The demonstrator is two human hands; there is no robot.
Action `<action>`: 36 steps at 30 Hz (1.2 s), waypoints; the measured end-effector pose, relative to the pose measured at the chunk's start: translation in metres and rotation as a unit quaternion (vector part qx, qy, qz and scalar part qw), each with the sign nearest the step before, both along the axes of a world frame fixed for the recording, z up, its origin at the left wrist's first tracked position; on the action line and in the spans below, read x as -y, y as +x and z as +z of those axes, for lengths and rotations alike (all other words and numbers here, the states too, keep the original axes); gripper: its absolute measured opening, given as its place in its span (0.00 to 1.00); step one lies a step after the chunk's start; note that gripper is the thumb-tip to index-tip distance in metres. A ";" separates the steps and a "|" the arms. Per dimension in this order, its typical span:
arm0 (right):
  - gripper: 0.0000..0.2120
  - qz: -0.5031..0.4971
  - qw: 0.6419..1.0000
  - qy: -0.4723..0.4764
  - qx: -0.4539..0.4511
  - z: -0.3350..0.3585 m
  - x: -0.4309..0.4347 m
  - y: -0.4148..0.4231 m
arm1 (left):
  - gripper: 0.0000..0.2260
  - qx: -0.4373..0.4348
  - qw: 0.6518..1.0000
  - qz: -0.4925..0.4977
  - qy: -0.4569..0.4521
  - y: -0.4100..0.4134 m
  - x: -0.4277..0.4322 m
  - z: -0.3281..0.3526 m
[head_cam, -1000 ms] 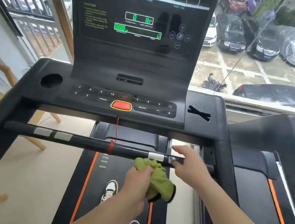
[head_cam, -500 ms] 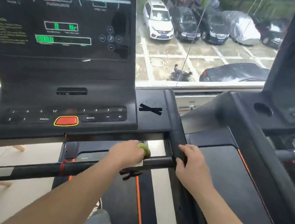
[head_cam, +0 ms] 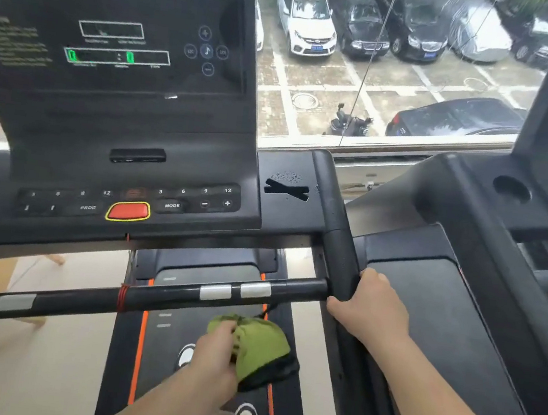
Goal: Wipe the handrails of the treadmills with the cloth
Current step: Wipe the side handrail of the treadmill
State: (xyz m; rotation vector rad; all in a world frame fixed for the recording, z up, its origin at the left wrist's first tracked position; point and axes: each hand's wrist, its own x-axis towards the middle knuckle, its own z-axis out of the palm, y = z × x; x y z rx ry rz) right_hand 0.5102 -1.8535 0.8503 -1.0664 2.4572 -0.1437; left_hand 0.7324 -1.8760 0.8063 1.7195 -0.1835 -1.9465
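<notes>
1. Our left hand grips the bunched green cloth with a black edge, just below the black front crossbar, apart from it.
2. Our right hand curls round the black padded side handrail, fingertips hidden behind it.
3. Console lettering beyond is blurred.

Daylight enters a window at one o'clock, overlooking parked cars; pale floor lies at eight o'clock.
</notes>
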 end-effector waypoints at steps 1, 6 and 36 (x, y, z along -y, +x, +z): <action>0.24 0.004 1.000 0.003 -0.010 0.001 0.001 0.001 | 0.07 -0.044 0.998 0.053 0.009 -0.004 0.010 -0.002; 0.25 0.022 0.999 0.007 -0.030 0.000 0.000 0.005 | 0.07 -0.130 0.990 0.046 0.016 -0.030 -0.003 0.026; 0.54 -0.019 0.986 0.065 0.149 0.030 0.159 -0.045 | 0.23 0.409 0.416 -0.554 -0.594 -0.105 0.263 0.085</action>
